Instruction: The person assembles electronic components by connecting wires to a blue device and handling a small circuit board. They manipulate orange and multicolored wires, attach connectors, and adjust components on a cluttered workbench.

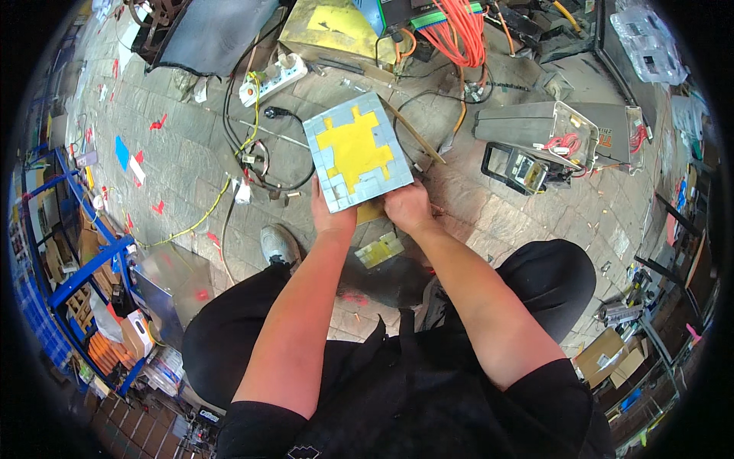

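Observation:
Both of my hands hold up a square box-like block (pixel 354 148) in front of me, its top yellow in the middle with grey tape-like patches round the edges. My left hand (pixel 332 212) grips its near left corner, and my right hand (pixel 408 206) grips the near right corner. The fingers of both hands are mostly hidden beneath and behind the block. Below it, a small yellow and grey piece (pixel 379 251) lies on the floor between my feet. A black plug on a cable (pixel 277 112) rests just left of the block.
A white power strip (pixel 273 79) lies ahead, near a yellow-topped box (pixel 327 30). Orange cables (pixel 455 34) hang at the far side. On the right stand grey equipment casings (pixel 527 128) and a small black-framed device (pixel 514 168). Blue shelving (pixel 90 271) lines the left.

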The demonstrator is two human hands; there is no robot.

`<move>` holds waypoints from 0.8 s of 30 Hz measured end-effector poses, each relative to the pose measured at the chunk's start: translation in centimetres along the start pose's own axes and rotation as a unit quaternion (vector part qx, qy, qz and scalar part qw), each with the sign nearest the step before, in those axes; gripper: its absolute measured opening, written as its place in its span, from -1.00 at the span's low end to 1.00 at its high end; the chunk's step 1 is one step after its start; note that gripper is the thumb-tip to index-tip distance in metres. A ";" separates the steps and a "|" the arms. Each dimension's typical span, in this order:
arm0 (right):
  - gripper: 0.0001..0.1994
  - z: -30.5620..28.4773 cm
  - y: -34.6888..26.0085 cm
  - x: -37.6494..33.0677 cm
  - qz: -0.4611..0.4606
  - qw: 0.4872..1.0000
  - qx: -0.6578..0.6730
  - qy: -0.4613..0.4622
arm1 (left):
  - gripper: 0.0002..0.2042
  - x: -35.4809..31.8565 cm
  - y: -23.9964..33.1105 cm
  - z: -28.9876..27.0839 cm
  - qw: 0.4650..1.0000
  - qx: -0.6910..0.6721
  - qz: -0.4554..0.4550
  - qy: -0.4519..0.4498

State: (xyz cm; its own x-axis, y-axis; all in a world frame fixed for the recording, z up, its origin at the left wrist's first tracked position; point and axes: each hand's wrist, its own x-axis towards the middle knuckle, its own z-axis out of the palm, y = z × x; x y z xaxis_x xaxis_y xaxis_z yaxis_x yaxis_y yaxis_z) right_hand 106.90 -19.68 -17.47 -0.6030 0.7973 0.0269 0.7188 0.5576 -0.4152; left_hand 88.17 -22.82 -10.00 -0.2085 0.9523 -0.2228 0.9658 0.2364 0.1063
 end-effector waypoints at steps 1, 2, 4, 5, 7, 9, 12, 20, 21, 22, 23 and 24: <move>-0.85 -0.2 -0.2 0.1 -0.002 1.000 0.011 0.017 | -0.41 -0.1 0.0 -0.1 1.000 0.025 0.003 0.002; -0.85 -0.5 -0.3 0.3 -0.001 1.000 0.010 0.011 | -0.39 0.0 -0.1 -0.2 0.999 0.024 0.004 -0.029; -0.84 -0.9 -0.6 0.3 0.002 1.000 0.009 -0.002 | -0.35 0.0 -0.3 -0.3 0.995 0.024 0.006 -0.093; -0.82 -1.0 -0.6 0.3 -0.010 1.000 0.004 -0.015 | -0.36 -0.2 -0.3 -0.5 0.996 0.006 -0.002 -0.093; -0.79 -1.2 -0.5 1.1 -0.034 0.999 -0.004 -0.039 | -0.37 -0.2 -0.4 -1.1 0.995 -0.030 -0.020 -0.090; -0.77 -1.6 -0.4 1.8 -0.059 0.998 -0.029 -0.010 | -0.40 -0.4 -1.0 0.4 1.000 -0.021 0.002 -0.005; -0.75 -2.0 -0.9 1.3 -0.058 0.997 -0.043 -0.032 | -0.45 -0.5 -0.8 0.6 0.999 -0.033 0.009 -0.030; -0.79 -1.4 -0.6 0.5 0.019 0.999 0.038 -0.017 | -0.49 -0.2 0.1 -1.5 0.994 -0.092 -0.039 -0.043; -0.79 -1.1 -0.8 0.3 0.029 0.999 0.045 0.004 | -0.50 -0.3 0.2 -1.7 0.994 -0.093 -0.037 -0.046; -0.80 -0.8 -1.0 0.4 0.037 0.997 0.055 0.027 | -0.50 -0.3 0.1 -1.9 0.994 -0.090 -0.036 -0.049; -0.80 -0.6 -1.0 0.5 0.037 0.998 0.042 -0.009 | -0.51 -0.1 0.1 -1.9 0.994 -0.095 -0.035 -0.044; -0.81 -0.5 -0.6 0.5 0.024 0.999 0.025 0.012 | -0.51 0.0 0.2 -1.9 0.994 -0.100 -0.035 -0.039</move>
State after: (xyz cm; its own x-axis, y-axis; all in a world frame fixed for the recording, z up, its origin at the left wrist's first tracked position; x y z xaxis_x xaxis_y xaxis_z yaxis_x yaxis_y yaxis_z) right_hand 106.29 -19.53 -16.78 -0.5598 0.8281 0.0281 0.7277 0.5076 -0.4613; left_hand 88.03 -22.41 -8.12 -0.2550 0.9161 -0.3095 0.8973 0.3435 0.2774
